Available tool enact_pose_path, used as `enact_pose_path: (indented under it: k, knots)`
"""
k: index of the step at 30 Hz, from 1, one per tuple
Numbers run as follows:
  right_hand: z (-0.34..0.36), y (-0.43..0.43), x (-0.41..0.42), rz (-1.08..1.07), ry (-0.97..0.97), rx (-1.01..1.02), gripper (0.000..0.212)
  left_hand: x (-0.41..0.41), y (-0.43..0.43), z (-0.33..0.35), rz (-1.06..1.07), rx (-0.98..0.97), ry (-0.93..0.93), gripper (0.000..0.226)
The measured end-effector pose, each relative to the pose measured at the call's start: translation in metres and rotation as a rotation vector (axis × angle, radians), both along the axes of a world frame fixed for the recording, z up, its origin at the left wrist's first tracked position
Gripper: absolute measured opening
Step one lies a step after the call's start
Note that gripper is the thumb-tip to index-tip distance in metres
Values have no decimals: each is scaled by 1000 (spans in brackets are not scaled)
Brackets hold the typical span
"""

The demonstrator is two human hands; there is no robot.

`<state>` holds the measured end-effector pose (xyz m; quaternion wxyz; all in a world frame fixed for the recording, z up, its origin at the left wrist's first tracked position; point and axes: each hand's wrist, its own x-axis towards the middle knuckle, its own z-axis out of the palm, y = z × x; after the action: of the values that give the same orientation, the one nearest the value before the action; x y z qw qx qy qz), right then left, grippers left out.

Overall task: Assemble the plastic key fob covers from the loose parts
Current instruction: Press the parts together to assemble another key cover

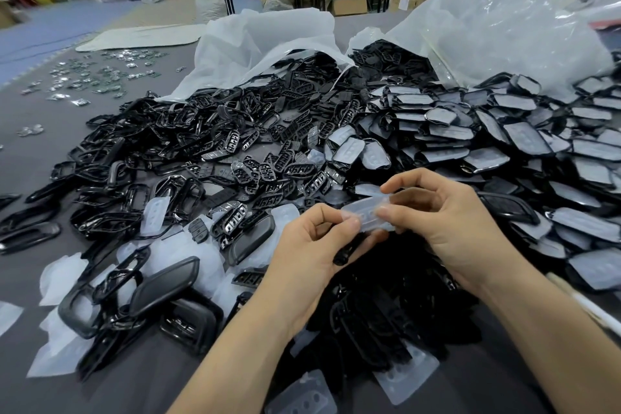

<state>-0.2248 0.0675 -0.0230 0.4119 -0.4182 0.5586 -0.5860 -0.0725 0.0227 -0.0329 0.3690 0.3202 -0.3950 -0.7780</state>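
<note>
Loose black plastic key fob shells (188, 131) are heaped across the left and far grey table (141, 380). Near centre, a translucent rubbery button pad (368, 213), judged light, floppy and best taken by its edges, is pinched at either end by the curled fingers of left hand (309, 245) and right hand (447, 222).

You hold one translucent pad (368, 213). Your worktop (134, 390) carries two plastic bags (255, 44). Everything else you cannot count singly: black frames (174, 131) in a heap of well over a hundred, black button plates (295, 171) by the dozens, pad-fitted covers (524, 138) in stacked rows, dozens upon dozens, and scattered small shiny parts (84, 77), several dozen.
</note>
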Motion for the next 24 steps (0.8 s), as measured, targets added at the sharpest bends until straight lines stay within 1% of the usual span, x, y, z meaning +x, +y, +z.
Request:
enact_pose_path:
  k: [4,7,9,10,11,13,15,18,20,24]
  knots:
    - [0,-1,-2,-61,-25,0,18,1,-2,0,0,19,-6,11]
    - [1,-4,-8,-175,-89,-21,20,3,-5,3,-24,72,15,31]
    - [4,-4,-13,-194,-139,-28,18,3,-6,5,-30,105,46,41]
    - [5,-3,-13,-172,-121,-22,17,2,-6,5,-32,117,61,43]
    - [6,-2,-12,-129,-63,-13,18,2,-6,6,-34,129,76,43]
    - [6,1,-1,-13,101,-13,19,2,-5,6,-35,150,94,44]
    - [3,1,11,37,236,-45,18,2,-5,6,-42,159,103,43]
    - [-5,-1,16,-57,348,-59,18,4,-5,6,-43,165,114,41]
    - [-8,-2,14,-103,367,-65,19,3,-5,3,-43,151,112,40]
    - [-11,-1,14,-116,410,-67,17,2,-7,-1,-47,94,78,41]
